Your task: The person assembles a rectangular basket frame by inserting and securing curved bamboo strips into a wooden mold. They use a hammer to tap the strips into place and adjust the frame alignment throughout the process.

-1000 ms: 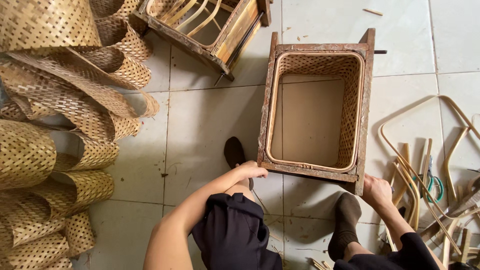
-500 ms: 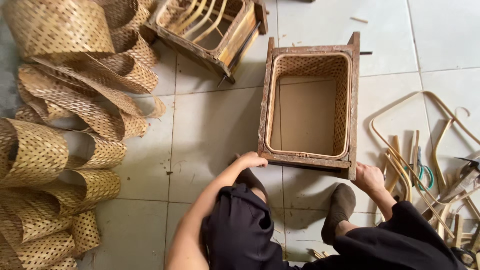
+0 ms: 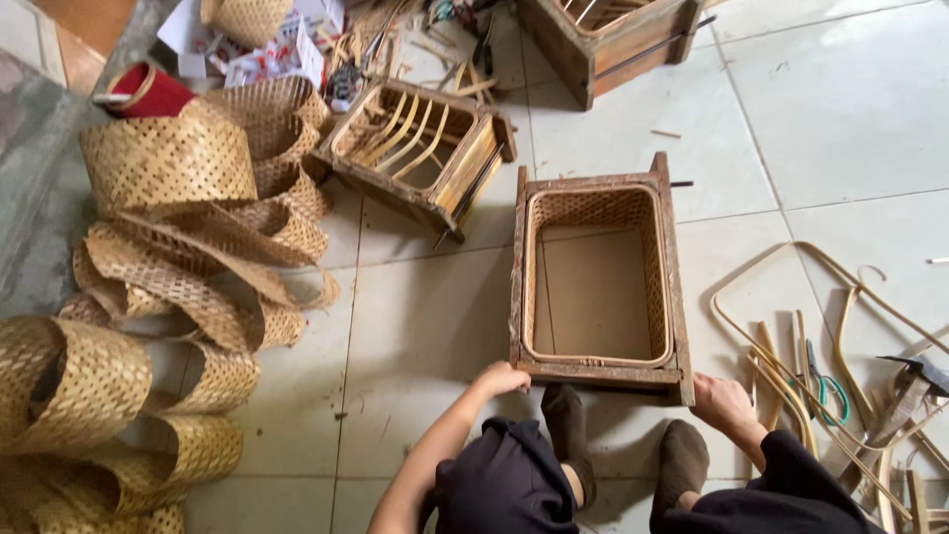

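A rectangular wooden frame box point(image 3: 596, 371) lined with woven bamboo stands on the tiled floor in front of me. My left hand point(image 3: 502, 379) grips its near left corner. My right hand point(image 3: 721, 401) grips its near right corner. Both of my feet in dark socks point(image 3: 566, 415) rest just below the box's near edge. The box's inside shows a plain brown bottom.
Rolled woven bamboo strips point(image 3: 166, 237) pile up on the left. A second wooden frame point(image 3: 419, 150) lies tilted behind, a third point(image 3: 605, 35) at the top. Bent bamboo hoops, sticks and green-handled scissors point(image 3: 828, 388) lie at right. A red cylinder point(image 3: 148, 95) sits top left.
The view has tilted up, showing more floor and clutter behind. Both hands have stayed on the box's near corners, and the box has shifted a little on the floor.
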